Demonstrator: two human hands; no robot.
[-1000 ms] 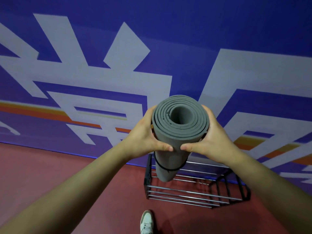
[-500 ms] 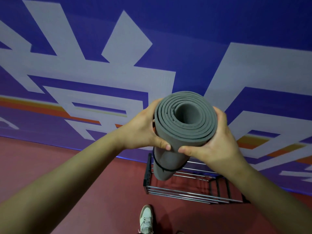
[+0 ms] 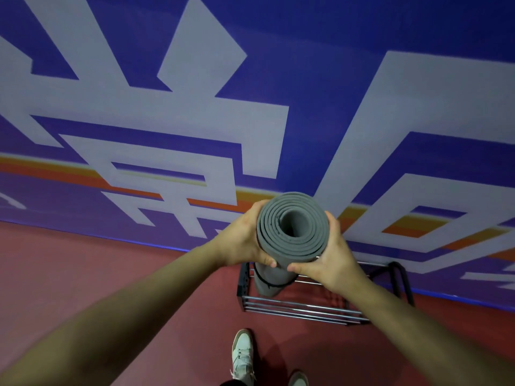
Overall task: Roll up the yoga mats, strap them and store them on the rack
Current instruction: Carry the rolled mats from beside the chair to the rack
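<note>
The left hand [image 3: 242, 240] and right hand [image 3: 331, 257] curl round the upright mat [image 3: 292, 227] at the left end of the rack [image 3: 306, 310]; tilted, its foot may catch a rail.

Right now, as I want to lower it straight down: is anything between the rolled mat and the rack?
Nothing visible does. The left hand and right hand grip the grey mat upright, its lower end over the left end of the rack. Nothing shows on its bars; the spot beneath the mat is hidden.
</note>
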